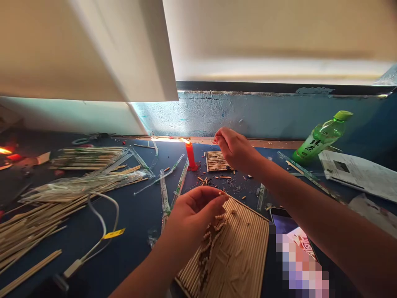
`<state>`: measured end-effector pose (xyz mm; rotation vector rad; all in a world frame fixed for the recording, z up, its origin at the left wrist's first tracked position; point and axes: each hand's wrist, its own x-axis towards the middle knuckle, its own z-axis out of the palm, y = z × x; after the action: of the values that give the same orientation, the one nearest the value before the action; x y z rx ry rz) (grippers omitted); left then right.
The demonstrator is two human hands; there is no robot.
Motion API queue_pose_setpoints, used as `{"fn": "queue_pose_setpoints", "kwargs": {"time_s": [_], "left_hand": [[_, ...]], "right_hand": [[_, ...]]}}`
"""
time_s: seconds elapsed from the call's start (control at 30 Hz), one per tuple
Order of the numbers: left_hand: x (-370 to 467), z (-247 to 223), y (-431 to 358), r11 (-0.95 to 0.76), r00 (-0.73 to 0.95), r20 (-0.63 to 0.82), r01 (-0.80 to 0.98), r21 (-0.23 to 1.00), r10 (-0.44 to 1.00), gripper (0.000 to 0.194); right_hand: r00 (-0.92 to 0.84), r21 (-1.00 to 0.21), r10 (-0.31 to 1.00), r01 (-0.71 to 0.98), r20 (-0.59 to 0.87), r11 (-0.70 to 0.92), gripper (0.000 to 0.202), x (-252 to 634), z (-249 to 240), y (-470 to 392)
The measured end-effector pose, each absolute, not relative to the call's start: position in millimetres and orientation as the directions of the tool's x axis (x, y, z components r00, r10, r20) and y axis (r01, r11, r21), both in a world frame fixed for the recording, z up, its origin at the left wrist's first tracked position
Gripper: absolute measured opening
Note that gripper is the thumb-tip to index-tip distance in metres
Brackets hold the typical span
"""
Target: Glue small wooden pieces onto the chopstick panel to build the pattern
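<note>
Over the far end of a wooden stick panel (248,236), my left hand (221,196) draws thumb and forefinger together, pinching a tiny pale bit (220,193) at their tips. Whether this hand also touches the panel, I cannot tell. The panel stretches from beneath those fingers back toward me, its thin rods laid side by side. Just on the near side of the same fingers, wavy rows of small pale pieces (204,265) lie on it, with loose flat slivers (229,260) to their right.

Farther out and to the right, my right hand (217,140) is raised with its fingers curled and their tips closed together; I cannot make out whether anything is between them. Below it is a smaller stick mat (216,160), partly covered by the hand. To the left of this hand stands a lit red candle (190,156). Dark crumbs and short stick ends (226,178) are scattered between my two hands.

Well to the left of my left hand, long thin sticks (34,223) lie heaped near a white cable (102,227). Under my right forearm is a phone (281,219); beyond that arm, to its right, a green bottle (319,138) leans.
</note>
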<state>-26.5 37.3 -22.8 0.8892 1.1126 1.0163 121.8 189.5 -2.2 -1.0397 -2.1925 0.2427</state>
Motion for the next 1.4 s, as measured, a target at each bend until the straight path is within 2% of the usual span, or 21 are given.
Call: {"fn": "queue_pose_setpoints", "kwargs": {"time_s": [0.2,0.5,0.8,1.03,1.4], "left_hand": [[-30.3,-36.3,40.7,0.376,0.192,-0.326,-0.368,0.85,0.926,0.024],[-28.2,-34.9,39.4,0.375,0.131,-0.352,-0.276,0.885,0.927,0.03],[-28.8,-35.3,39.8,0.319,0.115,-0.3,-0.24,0.917,0.947,0.024],[-28.6,-34.9,39.5,0.302,0.1,-0.285,-0.323,0.897,0.953,0.024],[-25.8,-29.8,43.8,0.342,0.074,-0.352,-0.486,0.804,0.933,0.021]], "right_hand": [[-0.461,-0.426,0.727,0.599,0.509,0.678,0.019,118.6,-5.5,192.0],[-0.463,-0.424,0.722,0.595,0.514,0.683,0.019,117.4,-5.0,190.1],[-0.463,-0.442,0.731,0.589,0.501,0.676,0.019,114.5,-6.8,190.0],[-0.45,-0.449,0.737,0.592,0.505,0.669,0.019,113.6,-7.4,191.3],[-0.448,-0.44,0.73,0.593,0.517,0.675,0.019,117.0,-8.5,190.7]]}}
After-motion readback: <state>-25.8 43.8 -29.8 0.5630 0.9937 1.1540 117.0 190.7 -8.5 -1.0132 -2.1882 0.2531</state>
